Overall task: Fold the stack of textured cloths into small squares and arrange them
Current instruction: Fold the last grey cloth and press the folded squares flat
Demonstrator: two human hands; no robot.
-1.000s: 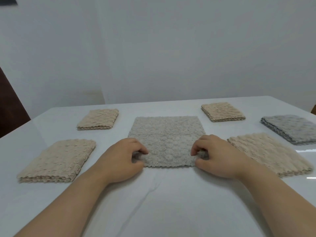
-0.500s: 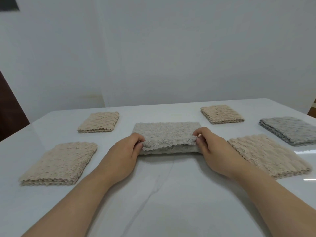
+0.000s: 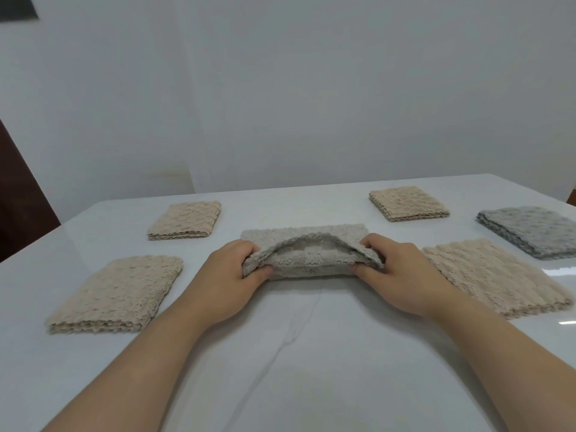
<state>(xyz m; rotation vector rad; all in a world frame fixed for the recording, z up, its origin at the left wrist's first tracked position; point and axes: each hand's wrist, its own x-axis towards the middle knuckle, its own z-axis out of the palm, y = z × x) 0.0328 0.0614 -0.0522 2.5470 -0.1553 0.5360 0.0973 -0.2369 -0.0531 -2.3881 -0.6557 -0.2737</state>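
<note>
So the light grey cloth (image 3: 311,266) sits mid-table (image 3: 296,369), long axis running left to right, and each hand has one end. The left hand (image 3: 227,282) pinches the near left corner and the right hand (image 3: 399,279) pinches the near right one, fingers curled over the top. The raised near edge sags in the middle. The far edge lies just beyond both grips, so I'd guess the flap goes straight away, hands moving evenly.
</note>
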